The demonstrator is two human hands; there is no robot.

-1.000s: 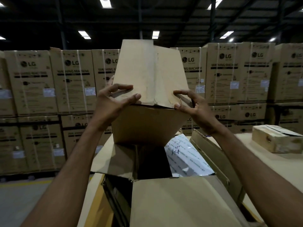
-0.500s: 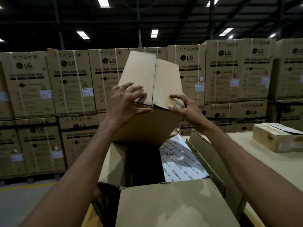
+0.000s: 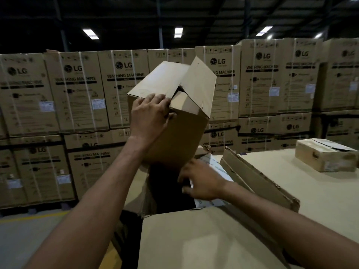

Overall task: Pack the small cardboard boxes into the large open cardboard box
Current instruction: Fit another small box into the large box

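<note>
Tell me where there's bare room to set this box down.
Free: the tan surface between the large box's right flap and the small box at right, and the left part of the dark opening. Crowded: its right, with the right hand and white sheet.

Only the person's two arms and hands show. The left hand (image 3: 149,115) is bare, its knuckles and finger joints plain in the dim light, with a faint crease at the wrist. The left forearm (image 3: 101,193) is bare and lean down to the near edge. The right hand (image 3: 202,181) is bare and blurred. The right forearm (image 3: 281,220) is bare too, as far as the near right corner.
</note>
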